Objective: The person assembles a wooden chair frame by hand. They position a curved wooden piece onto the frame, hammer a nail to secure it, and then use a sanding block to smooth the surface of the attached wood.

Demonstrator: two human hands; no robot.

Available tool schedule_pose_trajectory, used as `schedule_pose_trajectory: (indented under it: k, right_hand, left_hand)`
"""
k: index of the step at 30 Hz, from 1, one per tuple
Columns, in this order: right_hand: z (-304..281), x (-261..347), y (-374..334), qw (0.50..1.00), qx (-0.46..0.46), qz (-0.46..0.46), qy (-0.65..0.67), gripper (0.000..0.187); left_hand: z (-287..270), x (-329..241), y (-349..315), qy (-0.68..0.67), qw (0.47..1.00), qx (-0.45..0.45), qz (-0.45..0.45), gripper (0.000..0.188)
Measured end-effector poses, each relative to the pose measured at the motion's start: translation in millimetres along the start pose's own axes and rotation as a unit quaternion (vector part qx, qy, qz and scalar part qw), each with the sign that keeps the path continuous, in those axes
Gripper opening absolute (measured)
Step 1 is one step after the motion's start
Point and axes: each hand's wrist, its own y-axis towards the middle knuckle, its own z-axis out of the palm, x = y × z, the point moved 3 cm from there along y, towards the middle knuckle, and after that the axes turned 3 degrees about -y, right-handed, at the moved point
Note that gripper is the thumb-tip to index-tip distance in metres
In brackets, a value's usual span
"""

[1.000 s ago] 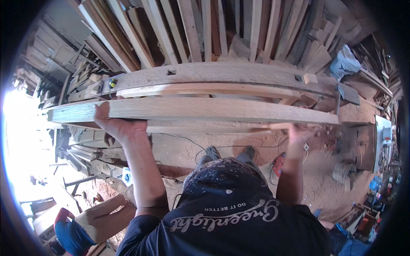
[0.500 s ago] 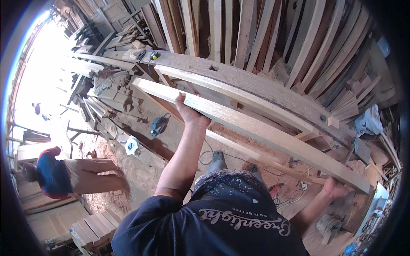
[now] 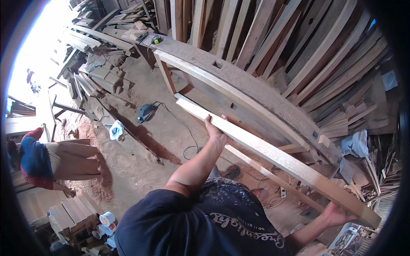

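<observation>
A long, pale wooden beam slants across in front of me, its far-left end higher in view and its near-right end lower. My left hand is closed around it toward the left end, thumb on top. Near the right end, my right hand grips it from the near side and below. Just beyond the beam stands a wooden frame, its far rail running along a thick workbench plank. The frame's other rail shows under the beam, on my side.
A corded power tool lies on the sandy floor, near a white plastic bag. On the bench is a tape measure. Upright boards lean behind it. Another person bends over at the left, near stacked wood blocks.
The beam and both hands have shifted right in view, and the left end now lies nearer the frame's left corner. My view has turned somewhat, moving the surroundings.
</observation>
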Motion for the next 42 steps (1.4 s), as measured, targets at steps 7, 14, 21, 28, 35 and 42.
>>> schedule_pose_trajectory:
  k: [7, 14, 21, 28, 35, 42]
  right_hand:
    - [62.2, -42.4, -8.3, 0.992, 0.097, 0.013, 0.084, 0.074]
    - [60.5, -100.1, -18.3, 0.994, -0.099, 0.008, 0.046, 0.077]
    - [160.9, -203.9, -45.6, 0.971, 0.055, 0.114, -0.203, 0.054]
    - [140.5, -129.7, -62.2, 0.831, 0.094, -0.263, -0.481, 0.064]
    - [-51.4, -103.8, -18.7, 0.939, -0.108, -0.076, -0.319, 0.069]
    - [-13.6, -170.5, 28.5, 0.975, -0.036, -0.001, -0.221, 0.080]
  left_hand:
    - [-66.5, 9.4, 68.3, -0.003, 1.000, -0.004, -0.010, 0.082]
    - [-63.5, -64.9, 67.9, 0.469, 0.866, -0.164, 0.057, 0.068]
    - [212.8, 24.7, -185.1, 0.597, 0.585, 0.458, 0.303, 0.088]
    - [248.5, 40.9, -266.5, 0.567, 0.454, 0.473, 0.498, 0.097]
    - [265.2, -102.0, -190.0, 0.507, 0.533, 0.253, 0.628, 0.068]
    - [283.7, -186.6, -158.5, 0.579, 0.475, 0.136, 0.649, 0.080]
